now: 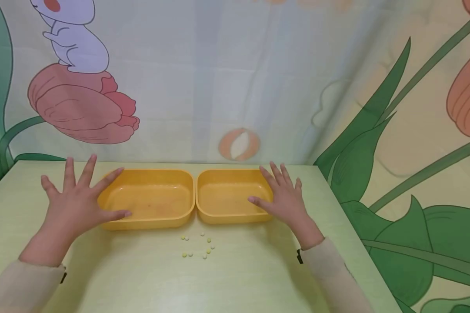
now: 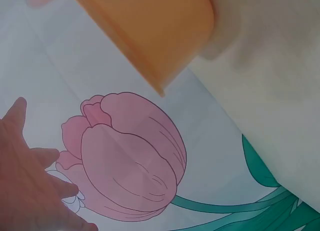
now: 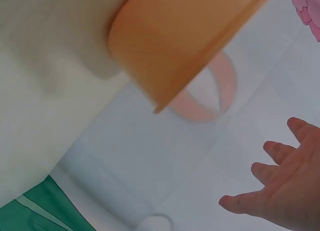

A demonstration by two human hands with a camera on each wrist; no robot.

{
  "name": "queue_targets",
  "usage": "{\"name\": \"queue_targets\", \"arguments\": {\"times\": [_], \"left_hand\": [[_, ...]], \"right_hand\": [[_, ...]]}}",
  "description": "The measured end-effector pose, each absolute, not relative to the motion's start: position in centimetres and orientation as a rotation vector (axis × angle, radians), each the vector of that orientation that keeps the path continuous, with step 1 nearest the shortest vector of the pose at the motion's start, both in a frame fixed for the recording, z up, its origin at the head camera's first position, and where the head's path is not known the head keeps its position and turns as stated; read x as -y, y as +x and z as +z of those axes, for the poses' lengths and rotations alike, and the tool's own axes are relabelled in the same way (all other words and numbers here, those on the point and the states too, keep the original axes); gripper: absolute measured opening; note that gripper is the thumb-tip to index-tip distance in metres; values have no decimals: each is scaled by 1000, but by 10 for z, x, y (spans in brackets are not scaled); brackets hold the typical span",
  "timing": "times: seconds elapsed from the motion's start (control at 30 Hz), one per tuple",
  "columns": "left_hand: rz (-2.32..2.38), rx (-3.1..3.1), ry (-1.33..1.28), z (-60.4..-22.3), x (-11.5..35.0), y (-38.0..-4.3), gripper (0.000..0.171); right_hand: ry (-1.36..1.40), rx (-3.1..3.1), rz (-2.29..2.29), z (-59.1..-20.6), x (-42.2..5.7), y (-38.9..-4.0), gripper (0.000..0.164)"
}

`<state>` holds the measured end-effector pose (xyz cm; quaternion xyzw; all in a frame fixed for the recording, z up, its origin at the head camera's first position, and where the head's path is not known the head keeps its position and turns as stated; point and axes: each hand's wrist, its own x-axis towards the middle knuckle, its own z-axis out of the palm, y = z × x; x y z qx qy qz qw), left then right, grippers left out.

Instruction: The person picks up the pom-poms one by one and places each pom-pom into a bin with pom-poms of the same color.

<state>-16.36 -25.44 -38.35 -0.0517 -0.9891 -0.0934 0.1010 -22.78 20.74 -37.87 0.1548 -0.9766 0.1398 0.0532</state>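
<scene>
Two yellow-orange plastic trays stand side by side at the back of the table. My left hand (image 1: 76, 204), fingers spread wide, is held over the outer end of the left tray (image 1: 148, 224); nothing is in it. The right hand (image 1: 287, 200) has its fingers spread too and hovers by the outer end of the right tray (image 1: 235, 218), also holding nothing. Both wrist views show straight fingers apart from a tray's side. In front of the trays lie several small yellow and white beads (image 1: 208, 251), loosely scattered.
The pale green-yellow table (image 1: 235, 287) ends just behind the trays. A curtain (image 1: 281, 87) printed with a rabbit, tulips and leaves hangs behind and on the right. Each sleeve cuff carries a small dark piece near the wrist.
</scene>
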Motion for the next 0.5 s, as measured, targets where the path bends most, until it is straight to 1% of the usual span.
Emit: {"name": "queue_targets", "arguments": {"times": [0.5], "left_hand": [[-315,2879,-115,-397,261,-146,111]], "right_hand": [[530,2834,561,-399,-209,-214,81]]}}
